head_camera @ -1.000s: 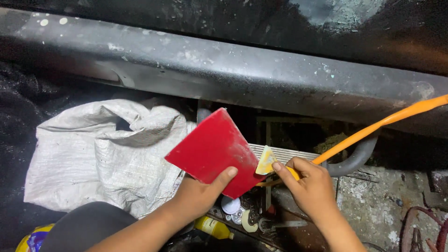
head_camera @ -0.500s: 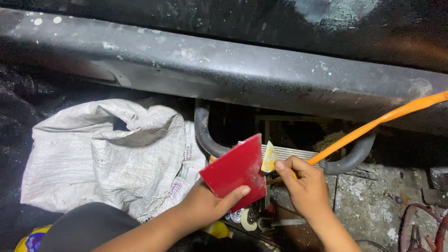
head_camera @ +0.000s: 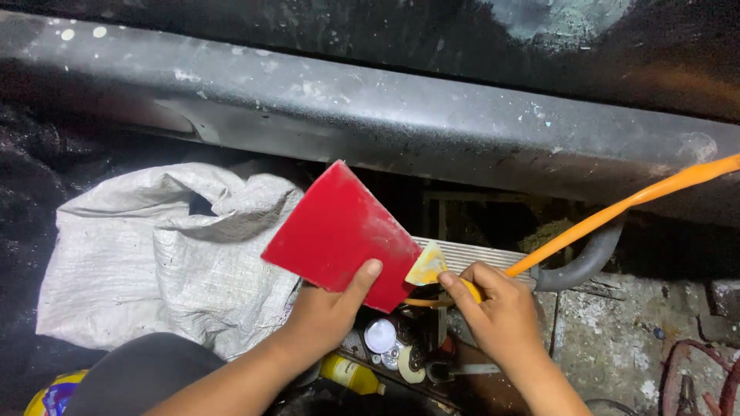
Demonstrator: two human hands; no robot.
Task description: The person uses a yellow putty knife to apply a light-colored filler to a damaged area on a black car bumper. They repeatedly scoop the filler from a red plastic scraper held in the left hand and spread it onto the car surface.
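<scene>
At frame centre, the left hand (head_camera: 327,312) pinches a red card (head_camera: 339,235) flat; the right hand (head_camera: 497,312) grips a yellow scraper (head_camera: 426,267) touching its lower edge. Best to keep the card steady and stroke lightly.

Sack (head_camera: 154,262) lies left of board (head_camera: 339,235), below beam (head_camera: 401,127).

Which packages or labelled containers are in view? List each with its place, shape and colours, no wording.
Sack: left, under the grey beam, crumpled woven white-grey bag.
Yellow bottle: low centre, below the left hand, lying on its side, dark cap.
Round lid: between the hands, small white disc.
Tape roll: beside the lid, pale ring.
Wrapper: bottom left corner, yellow and blue, mostly cut off.
</scene>
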